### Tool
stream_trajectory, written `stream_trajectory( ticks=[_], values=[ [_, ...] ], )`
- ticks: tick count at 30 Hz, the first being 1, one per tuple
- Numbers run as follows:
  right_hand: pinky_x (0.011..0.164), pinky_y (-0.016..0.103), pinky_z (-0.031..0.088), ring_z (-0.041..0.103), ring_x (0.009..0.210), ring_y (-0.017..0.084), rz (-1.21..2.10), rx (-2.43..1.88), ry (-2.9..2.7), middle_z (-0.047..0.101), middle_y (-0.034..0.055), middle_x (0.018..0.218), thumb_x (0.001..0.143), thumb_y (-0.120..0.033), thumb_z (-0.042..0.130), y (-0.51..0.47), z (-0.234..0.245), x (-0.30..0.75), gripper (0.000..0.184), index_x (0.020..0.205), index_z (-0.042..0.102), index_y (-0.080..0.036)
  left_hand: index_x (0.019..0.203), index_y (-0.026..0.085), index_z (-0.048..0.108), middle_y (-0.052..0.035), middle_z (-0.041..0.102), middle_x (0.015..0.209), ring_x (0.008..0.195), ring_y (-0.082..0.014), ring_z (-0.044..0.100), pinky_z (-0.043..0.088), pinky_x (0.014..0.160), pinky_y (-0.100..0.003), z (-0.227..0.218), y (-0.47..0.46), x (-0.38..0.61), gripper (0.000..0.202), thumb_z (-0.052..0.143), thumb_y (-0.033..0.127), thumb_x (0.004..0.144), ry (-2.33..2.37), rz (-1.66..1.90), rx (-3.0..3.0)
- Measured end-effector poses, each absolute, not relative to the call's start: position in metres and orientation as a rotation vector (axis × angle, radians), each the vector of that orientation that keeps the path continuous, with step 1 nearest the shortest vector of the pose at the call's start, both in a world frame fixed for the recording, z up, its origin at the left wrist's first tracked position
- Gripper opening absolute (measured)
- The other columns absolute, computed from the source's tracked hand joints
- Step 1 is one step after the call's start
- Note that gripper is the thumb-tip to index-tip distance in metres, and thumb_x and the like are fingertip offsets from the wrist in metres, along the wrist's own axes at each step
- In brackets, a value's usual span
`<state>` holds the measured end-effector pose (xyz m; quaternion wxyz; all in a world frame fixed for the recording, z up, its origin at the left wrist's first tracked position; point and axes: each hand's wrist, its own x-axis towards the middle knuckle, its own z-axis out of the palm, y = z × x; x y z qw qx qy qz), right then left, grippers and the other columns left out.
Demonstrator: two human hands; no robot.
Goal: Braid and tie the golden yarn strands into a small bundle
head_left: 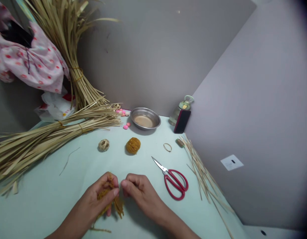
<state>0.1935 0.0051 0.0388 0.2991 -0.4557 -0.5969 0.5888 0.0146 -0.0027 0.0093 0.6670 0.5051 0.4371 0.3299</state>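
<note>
Low in the middle of the head view, my left hand (100, 196) is closed around a bundle of mustard-yellow yarn (118, 206). Loose yarn ends hang below its fingers, and one strand trails onto the table. Just right of it, my right hand (141, 192) is pinched close to the left fingertips, a small gap apart. Whatever sits in that pinch, perhaps a thin strand, is too small to make out. A ball of the same coloured yarn (133, 145) lies beyond the hands. Red-handled scissors (175, 184) rest to the right, blades parted slightly.
A small woven ball (103, 145) and a thin ring (167, 147) lie on the pale table (81, 179). Behind are a metal bowl of liquid (145, 119), pink beads (126, 126), a bottle (184, 105) and a phone (182, 121). Straw bundles (56, 132) fill the left; loose strips (200, 166) lie right.
</note>
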Motion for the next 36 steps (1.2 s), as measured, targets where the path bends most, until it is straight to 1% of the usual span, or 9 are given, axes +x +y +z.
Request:
stream_trajectory(
  ticks=[2,6,10,13,19,24,29,34,36],
  values=[
    [0.059,0.025,0.031,0.039,0.061,0.011,1.544,-1.21,-1.53,0.046,-0.0022,0.063,0.088,-0.055,0.058,0.006,0.037,0.193,0.044,0.068,0.055,-0.016,0.084,0.024,0.051,0.0083,0.051,0.067,0.051,-0.0103,0.05,0.041,0.055,-0.024,0.013,-0.002,0.015,0.026,0.054,0.049,0.091,0.991,0.754,1.14],
    [0.064,0.027,0.036,0.048,0.065,0.013,1.631,-1.151,-1.402,0.057,0.0015,0.069,0.082,-0.052,0.066,0.008,0.039,0.193,0.039,0.077,0.061,-0.014,0.083,0.024,0.051,0.0087,0.049,0.068,0.05,-0.0095,0.048,0.041,0.056,-0.025,0.013,-0.002,0.014,0.029,0.049,0.051,0.094,0.992,0.742,1.14],
    [0.062,0.026,0.035,0.047,0.062,0.012,1.664,-1.191,-1.304,0.056,0.0002,0.067,0.073,-0.05,0.076,0.009,0.042,0.191,0.039,0.075,0.062,-0.014,0.083,0.024,0.051,0.0091,0.048,0.063,0.05,-0.0104,0.048,0.039,0.056,-0.025,0.011,-0.004,0.013,0.029,0.049,0.051,0.094,0.981,0.747,1.146],
    [0.063,0.026,0.036,0.047,0.062,0.012,1.675,-1.194,-1.281,0.057,-0.0002,0.067,0.069,-0.046,0.08,0.009,0.043,0.19,0.037,0.074,0.063,-0.014,0.084,0.024,0.052,0.0096,0.047,0.058,0.048,-0.0107,0.047,0.039,0.055,-0.025,0.013,-0.004,0.012,0.028,0.051,0.051,0.093,0.968,0.758,1.136],
    [0.061,0.024,0.034,0.044,0.063,0.011,1.655,-1.197,-1.332,0.056,-0.0007,0.068,0.074,-0.034,0.074,0.008,0.04,0.192,0.022,0.076,0.065,-0.014,0.088,0.023,0.055,0.0071,0.052,0.069,0.05,-0.0097,0.051,0.04,0.052,-0.023,0.008,-0.004,0.014,0.024,0.055,0.047,0.092,0.938,0.755,1.115],
    [0.061,0.024,0.033,0.042,0.063,0.011,1.65,-1.176,-1.401,0.052,-0.0024,0.066,0.075,-0.025,0.07,0.003,0.039,0.192,0.012,0.079,0.065,-0.015,0.082,0.023,0.055,0.0066,0.05,0.068,0.049,-0.0102,0.05,0.04,0.048,-0.022,-0.003,-0.003,0.013,0.027,0.058,0.048,0.09,0.929,0.753,1.124],
    [0.062,0.024,0.034,0.043,0.063,0.011,1.668,-1.184,-1.396,0.053,-0.0021,0.067,0.073,-0.02,0.065,0.003,0.043,0.19,0.008,0.078,0.063,-0.014,0.079,0.022,0.055,0.0073,0.051,0.069,0.047,-0.0075,0.045,0.037,0.05,-0.022,0.009,-0.001,0.014,0.03,0.056,0.049,0.091,0.931,0.747,1.07],
    [0.059,0.023,0.032,0.039,0.059,0.009,1.696,-1.191,-1.357,0.047,-0.0052,0.061,0.071,-0.019,0.064,0.004,0.043,0.19,0.008,0.077,0.061,-0.015,0.078,0.022,0.057,0.0065,0.048,0.069,0.053,-0.0092,0.042,0.037,0.053,-0.022,0.023,-0.003,0.013,0.026,0.055,0.044,0.092,0.919,0.763,0.956],
    [0.058,0.023,0.032,0.039,0.059,0.009,1.69,-1.188,-1.354,0.048,-0.0051,0.062,0.07,-0.018,0.064,0.004,0.042,0.189,0.008,0.076,0.061,-0.015,0.077,0.022,0.057,0.0057,0.048,0.07,0.055,-0.0104,0.041,0.038,0.053,-0.022,0.024,-0.004,0.013,0.025,0.056,0.042,0.091,0.913,0.781,0.918]
  ],
)
